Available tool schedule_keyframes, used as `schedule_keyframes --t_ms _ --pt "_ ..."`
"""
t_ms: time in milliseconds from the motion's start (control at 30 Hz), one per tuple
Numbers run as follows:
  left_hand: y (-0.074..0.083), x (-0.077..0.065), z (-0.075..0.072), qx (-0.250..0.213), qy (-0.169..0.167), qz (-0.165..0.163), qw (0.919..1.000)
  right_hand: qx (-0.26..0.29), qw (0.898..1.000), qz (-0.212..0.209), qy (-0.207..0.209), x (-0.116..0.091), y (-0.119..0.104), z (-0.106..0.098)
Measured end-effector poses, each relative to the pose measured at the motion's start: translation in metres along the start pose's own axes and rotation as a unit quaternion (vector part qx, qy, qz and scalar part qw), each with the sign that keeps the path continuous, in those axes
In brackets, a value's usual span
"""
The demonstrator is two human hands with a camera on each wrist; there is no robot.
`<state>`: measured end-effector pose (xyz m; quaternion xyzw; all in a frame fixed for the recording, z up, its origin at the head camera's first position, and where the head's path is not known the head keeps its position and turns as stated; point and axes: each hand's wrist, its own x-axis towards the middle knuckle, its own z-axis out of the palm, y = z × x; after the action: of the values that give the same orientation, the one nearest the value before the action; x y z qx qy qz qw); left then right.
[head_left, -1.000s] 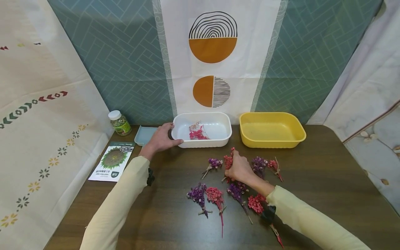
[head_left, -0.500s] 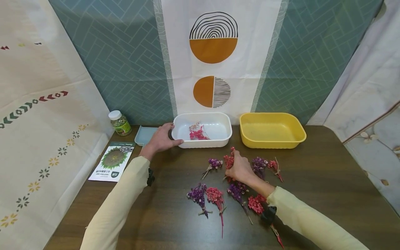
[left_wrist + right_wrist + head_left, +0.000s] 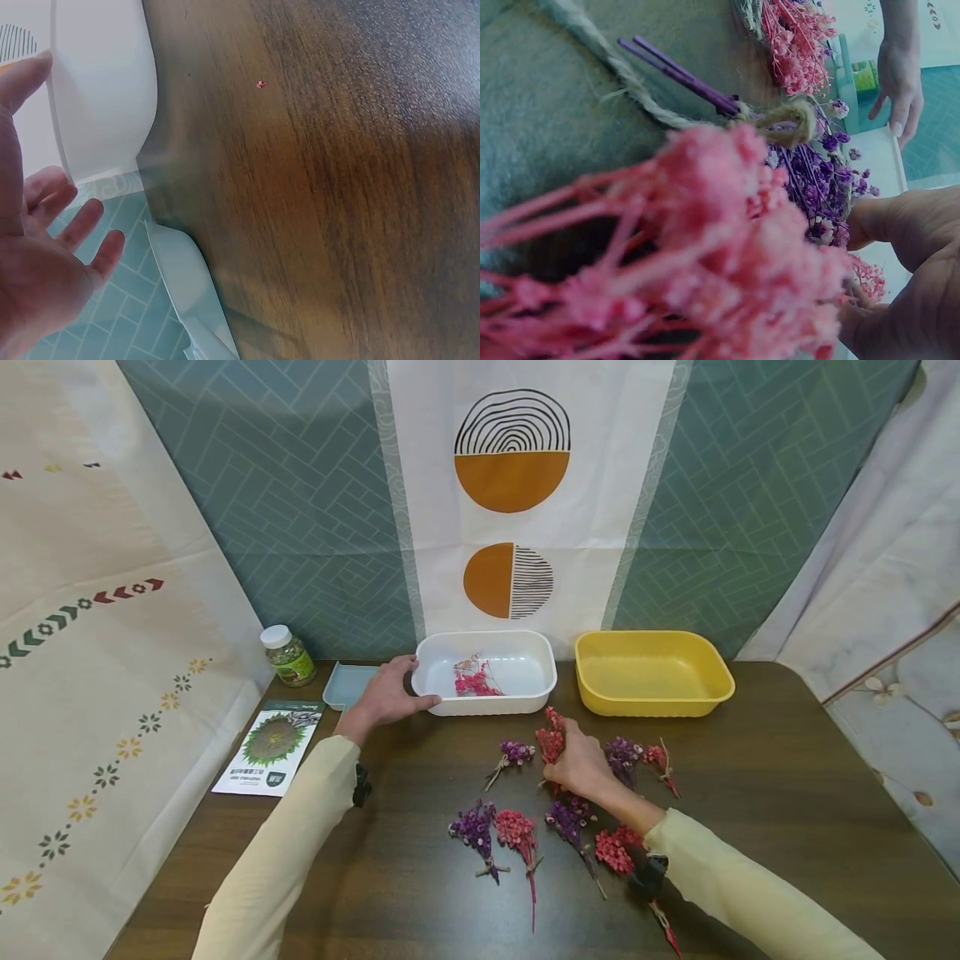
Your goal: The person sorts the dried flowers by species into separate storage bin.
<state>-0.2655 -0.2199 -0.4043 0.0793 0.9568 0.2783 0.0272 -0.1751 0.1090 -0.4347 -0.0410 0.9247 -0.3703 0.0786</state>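
Nearest, tied bunches of purple dried flowers (image 3: 474,827) and coral-red dried flowers (image 3: 515,829) lie on the brown wood-grain bench (image 3: 405,877).
Just beyond, the right hand (image 3: 583,764) pinches another coral-red bunch (image 3: 551,745), its blossoms toward the back, with more bunches around it. Farther off, the left hand (image 3: 390,693), thumb and fingers spread, touches the left end of a white rectangular plastic tub (image 3: 491,704) holding fine red sprigs (image 3: 476,682); a yellow rectangular plastic tub (image 3: 652,705) stands just beside it.

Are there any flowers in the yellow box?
No, the yellow box shows only its bare inside, while pink flowers lie in the white box beside it.
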Motion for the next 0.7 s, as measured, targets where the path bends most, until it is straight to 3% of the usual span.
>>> schedule_keyframes --t_ms 700 --pt "0.0 0.0 0.0 0.005 0.003 0.006 1.0 0.034 0.997 -0.07 -0.006 -0.013 -0.005 -0.027"
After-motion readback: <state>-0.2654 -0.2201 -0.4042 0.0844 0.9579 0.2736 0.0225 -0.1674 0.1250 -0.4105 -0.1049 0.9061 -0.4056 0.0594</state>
